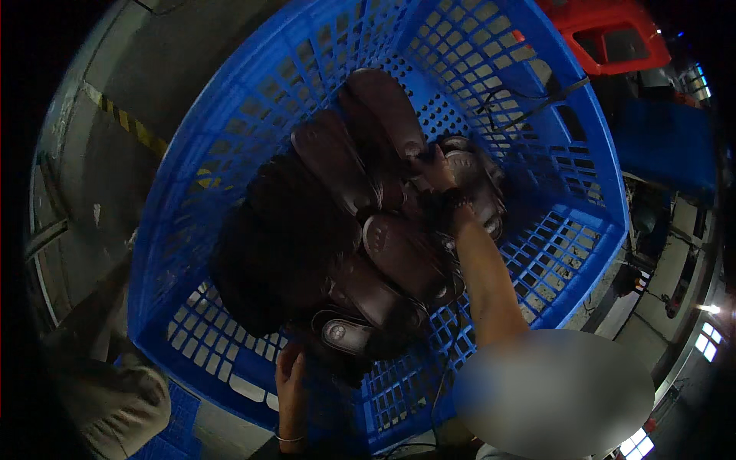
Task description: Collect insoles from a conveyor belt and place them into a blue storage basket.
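A heap of dark brown slippers (402,249) lies in a big blue plastic basket (188,165). My right hand (438,175) reaches into the middle of the heap, with a dark band at its wrist. Its fingers are closed round the lower end of a long brown slipper (387,107), partly hidden among the others. My left hand (290,373) is low at the basket's near side, loosely bent with nothing visible in it. Closest to it is a slipper with a paler footbed (346,335). Deep shadow covers the left part of the heap.
Beyond the basket's far right corner is a red plastic object (617,38). A blue surface (663,149) stands to the right. Yellow-and-black tape (126,121) marks the floor at left. Beige cloth (126,402) shows at lower left, and a blurred patch covers the lower right.
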### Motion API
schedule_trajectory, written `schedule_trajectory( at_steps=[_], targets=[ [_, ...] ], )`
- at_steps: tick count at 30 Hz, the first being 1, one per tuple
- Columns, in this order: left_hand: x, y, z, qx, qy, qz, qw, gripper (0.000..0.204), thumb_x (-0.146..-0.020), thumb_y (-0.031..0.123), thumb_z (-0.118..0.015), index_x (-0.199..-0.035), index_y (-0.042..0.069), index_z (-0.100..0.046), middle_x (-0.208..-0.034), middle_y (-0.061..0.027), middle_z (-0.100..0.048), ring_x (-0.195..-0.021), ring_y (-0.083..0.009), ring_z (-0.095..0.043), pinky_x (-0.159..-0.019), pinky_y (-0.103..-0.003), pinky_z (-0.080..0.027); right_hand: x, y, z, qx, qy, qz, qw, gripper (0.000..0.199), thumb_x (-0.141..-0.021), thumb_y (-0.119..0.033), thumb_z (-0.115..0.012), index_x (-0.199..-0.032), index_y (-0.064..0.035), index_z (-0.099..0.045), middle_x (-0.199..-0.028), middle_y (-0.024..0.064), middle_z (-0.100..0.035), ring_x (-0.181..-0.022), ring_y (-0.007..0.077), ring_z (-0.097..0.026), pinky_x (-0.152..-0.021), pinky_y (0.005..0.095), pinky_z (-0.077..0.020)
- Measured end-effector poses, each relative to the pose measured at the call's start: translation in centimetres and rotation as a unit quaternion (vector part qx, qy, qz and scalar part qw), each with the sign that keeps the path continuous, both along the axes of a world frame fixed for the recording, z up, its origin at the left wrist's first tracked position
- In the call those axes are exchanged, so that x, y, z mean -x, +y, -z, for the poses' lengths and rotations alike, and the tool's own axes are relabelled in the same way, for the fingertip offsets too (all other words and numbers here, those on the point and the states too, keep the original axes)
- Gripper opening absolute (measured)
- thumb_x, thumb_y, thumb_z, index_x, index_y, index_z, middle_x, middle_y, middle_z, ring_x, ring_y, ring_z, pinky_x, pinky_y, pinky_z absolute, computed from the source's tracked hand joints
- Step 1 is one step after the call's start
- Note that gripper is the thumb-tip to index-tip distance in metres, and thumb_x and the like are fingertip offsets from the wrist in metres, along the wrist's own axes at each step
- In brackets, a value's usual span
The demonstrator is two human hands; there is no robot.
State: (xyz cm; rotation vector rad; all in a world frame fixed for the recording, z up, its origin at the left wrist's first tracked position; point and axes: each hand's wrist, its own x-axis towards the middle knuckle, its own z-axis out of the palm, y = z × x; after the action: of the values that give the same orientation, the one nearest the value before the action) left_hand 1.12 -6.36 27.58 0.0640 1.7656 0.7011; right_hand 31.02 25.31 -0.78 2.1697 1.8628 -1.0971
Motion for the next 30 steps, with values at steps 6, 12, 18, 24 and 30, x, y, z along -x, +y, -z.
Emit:
schedule_trajectory(
  at_steps=[6,12,18,24,30],
  targets=[
    [1.2,-5.5,-2.7,0.009,0.008,0.013,1.000,0.042,-0.087,0.024,-0.046,-0.120,0.000,-0.039,-0.119,-0.0136,-0.045,-0.111,-0.0231,-0.044,-0.094,-0.033,-0.034,0.8,-11.0,3.3,-0.092,0.059,0.246,0.963,0.088,-0.065,-0.064,-0.057,-0.114,0.0077,-0.042,-0.101,0.0262,-0.053,-0.095,0.0366,-0.052,-0.079,0.0427,-0.0437],
    [-3.6,1.3,-4.1,-0.046,-0.030,-0.029,0.998,0.038,-0.086,0.017,-0.051,-0.119,0.000,-0.042,-0.114,-0.0084,-0.049,-0.106,-0.0148,-0.045,-0.090,-0.025,-0.035,-3.4,-3.8,3.6,-0.019,0.063,0.298,0.952,0.077,-0.070,-0.059,-0.057,-0.115,0.0022,-0.046,-0.093,0.0206,-0.058,-0.092,0.0288,-0.056,-0.075,0.0413,-0.0451],
    [0.1,0.0,-15.6,-0.024,-0.006,-0.032,0.999,0.039,-0.086,0.018,-0.051,-0.119,0.001,-0.041,-0.113,-0.0103,-0.049,-0.105,-0.0176,-0.046,-0.090,-0.028,-0.036,5.6,-11.9,-18.0,0.311,0.387,0.171,0.851,0.052,-0.082,-0.043,-0.053,-0.117,-0.0048,-0.046,-0.101,0.0042,-0.053,-0.086,0.0151,-0.052,-0.072,0.0283,-0.0432],
    [-0.6,0.1,-30.9,-0.140,0.063,-0.151,0.977,0.032,-0.086,0.019,-0.050,-0.112,-0.001,-0.046,-0.107,-0.0146,-0.051,-0.096,-0.0257,-0.049,-0.083,-0.036,-0.040,-13.5,-20.8,-45.3,0.211,0.359,0.140,0.898,0.052,-0.082,-0.034,-0.057,-0.119,-0.0015,-0.043,-0.108,0.0140,-0.054,-0.102,0.0198,-0.050,-0.086,0.0291,-0.0412],
    [0.0,-3.1,-34.9,-0.119,0.107,0.124,0.979,0.043,-0.086,0.033,-0.049,-0.119,0.004,-0.045,-0.111,-0.0136,-0.052,-0.103,-0.0277,-0.047,-0.089,-0.039,-0.036,-26.5,-34.8,-63.4,-0.108,0.080,0.305,0.943,0.036,-0.080,-0.022,-0.058,-0.109,-0.0019,-0.051,-0.084,0.0099,-0.061,-0.078,0.0177,-0.059,-0.068,0.0278,-0.0465]
  ],
)
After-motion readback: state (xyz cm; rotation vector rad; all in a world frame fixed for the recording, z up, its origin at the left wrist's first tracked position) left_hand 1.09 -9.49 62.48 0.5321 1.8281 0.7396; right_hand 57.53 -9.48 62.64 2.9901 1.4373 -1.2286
